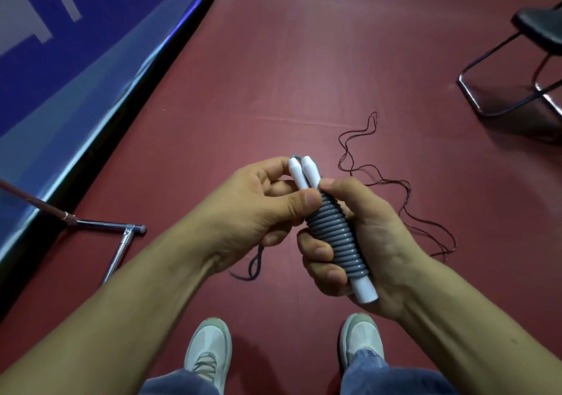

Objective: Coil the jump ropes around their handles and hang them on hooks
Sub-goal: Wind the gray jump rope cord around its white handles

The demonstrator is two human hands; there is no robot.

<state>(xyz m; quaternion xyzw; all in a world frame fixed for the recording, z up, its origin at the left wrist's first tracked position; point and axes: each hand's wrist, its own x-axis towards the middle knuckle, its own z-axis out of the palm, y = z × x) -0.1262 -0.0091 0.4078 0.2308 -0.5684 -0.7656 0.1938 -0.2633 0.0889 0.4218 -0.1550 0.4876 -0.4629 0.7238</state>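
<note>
Nearest, we note two pale shoes (208, 352) on the red floor (304, 60). Above them, the right hand (365, 242) grips the paired white handles (304, 172), its fingers curled round the grey rope (334, 233) coiled tightly about them. The left hand (258, 209) pinches the top of the coil between thumb and forefinger. A loose grey tail (254, 265) hangs below it. Beyond, a thin dark cord (404, 200) lies tangled on the floor. A metal foot (121, 242) lies to the left and a chair (517, 75) stands far right.
</note>
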